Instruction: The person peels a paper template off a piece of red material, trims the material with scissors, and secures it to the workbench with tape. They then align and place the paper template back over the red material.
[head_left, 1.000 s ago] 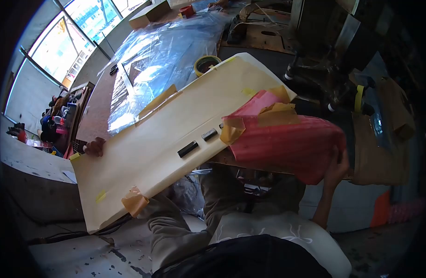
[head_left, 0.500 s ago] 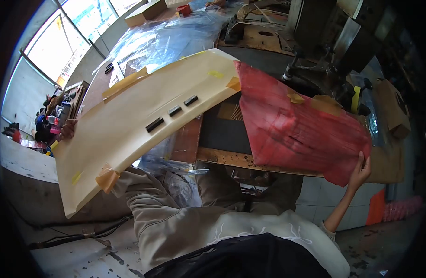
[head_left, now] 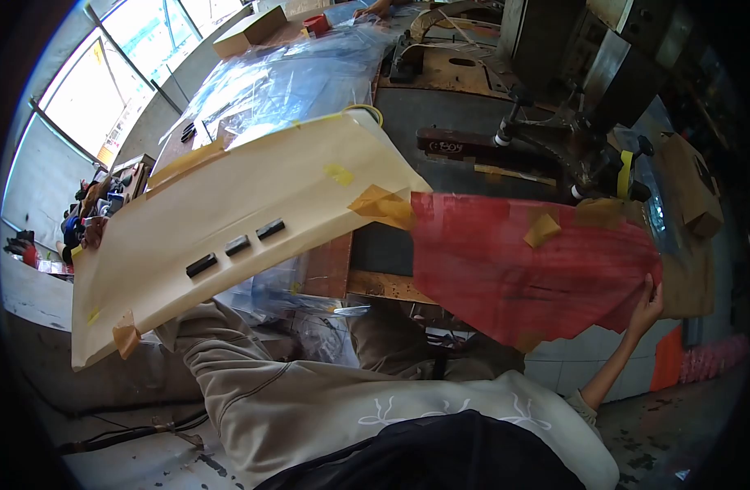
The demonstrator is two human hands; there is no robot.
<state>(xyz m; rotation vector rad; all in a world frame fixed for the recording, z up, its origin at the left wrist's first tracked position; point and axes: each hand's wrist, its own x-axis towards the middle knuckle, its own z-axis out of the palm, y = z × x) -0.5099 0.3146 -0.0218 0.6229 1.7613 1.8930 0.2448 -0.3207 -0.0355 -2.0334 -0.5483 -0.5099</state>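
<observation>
Thumb and fingers of the right hand point(head_left: 648, 305) pinched the red sheet point(head_left: 514, 265) over the near edge of the table point(head_left: 387, 286); the left hand point(head_left: 92, 232), dimly seen, gripped the cream sheet point(head_left: 252, 180). Steadying both seemed the step, calling next for even support.

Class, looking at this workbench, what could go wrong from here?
The three small dark rectangular blocks could slide off the tilted, paper-like cream sheet if loose. The wrinkled red sheet, held at its right edge by the right hand, might crease further. The cream sheet's protruding tan tape flap could snag.
</observation>
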